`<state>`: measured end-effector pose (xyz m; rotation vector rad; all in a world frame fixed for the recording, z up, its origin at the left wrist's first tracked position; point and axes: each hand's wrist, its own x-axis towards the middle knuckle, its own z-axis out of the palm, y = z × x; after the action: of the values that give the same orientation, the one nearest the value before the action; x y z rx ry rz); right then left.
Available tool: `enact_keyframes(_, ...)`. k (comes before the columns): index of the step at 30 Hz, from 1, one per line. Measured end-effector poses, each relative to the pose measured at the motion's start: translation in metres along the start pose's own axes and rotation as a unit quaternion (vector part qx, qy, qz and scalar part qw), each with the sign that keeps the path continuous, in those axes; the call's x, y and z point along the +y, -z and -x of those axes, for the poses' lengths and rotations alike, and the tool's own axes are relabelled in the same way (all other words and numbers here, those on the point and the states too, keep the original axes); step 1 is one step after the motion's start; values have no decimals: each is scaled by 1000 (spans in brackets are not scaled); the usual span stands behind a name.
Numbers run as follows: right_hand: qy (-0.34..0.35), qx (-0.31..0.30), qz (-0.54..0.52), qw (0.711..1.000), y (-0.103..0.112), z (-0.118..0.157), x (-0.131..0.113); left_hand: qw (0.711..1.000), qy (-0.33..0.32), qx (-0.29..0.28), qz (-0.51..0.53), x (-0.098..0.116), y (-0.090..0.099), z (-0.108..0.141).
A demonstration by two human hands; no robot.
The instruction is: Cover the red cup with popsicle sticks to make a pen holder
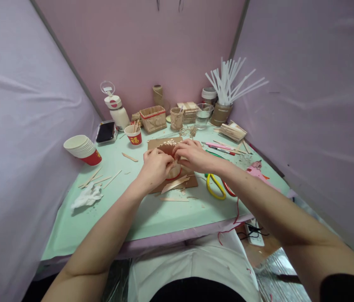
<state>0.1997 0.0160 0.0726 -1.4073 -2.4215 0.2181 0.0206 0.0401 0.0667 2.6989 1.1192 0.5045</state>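
A small craft container [174, 172] with a brown inside, pale wooden outside and a red band round its base stands on a brown cardboard piece [192, 181]. Small pale wood chips [171, 143] line its far rim. My left hand [158, 164] is closed at the container's near left side, thumb and fingers gripping the rim. From the right, my right hand [192, 155] pinches at the same near rim, its fingertips almost meeting the left ones. Whatever lies between the right fingertips is too small to make out. Thin wood strips [175, 184] lie in front of the container.
Yellow-handled scissors [216, 186] lie beside my right forearm. Stacked paper cups [84, 150], a crumpled tissue [87, 197] and sticks are at left. Behind stand a bottle [117, 111], a rectangular basket [153, 119], a glass of water [203, 116] and white strips [227, 84] in a can.
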Motion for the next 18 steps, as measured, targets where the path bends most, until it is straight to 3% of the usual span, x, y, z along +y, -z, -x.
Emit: enact_keyframes(18, 15, 5, -6, 1000, -6, -1, 5, 1000, 7, 11, -1, 1, -3, -2)
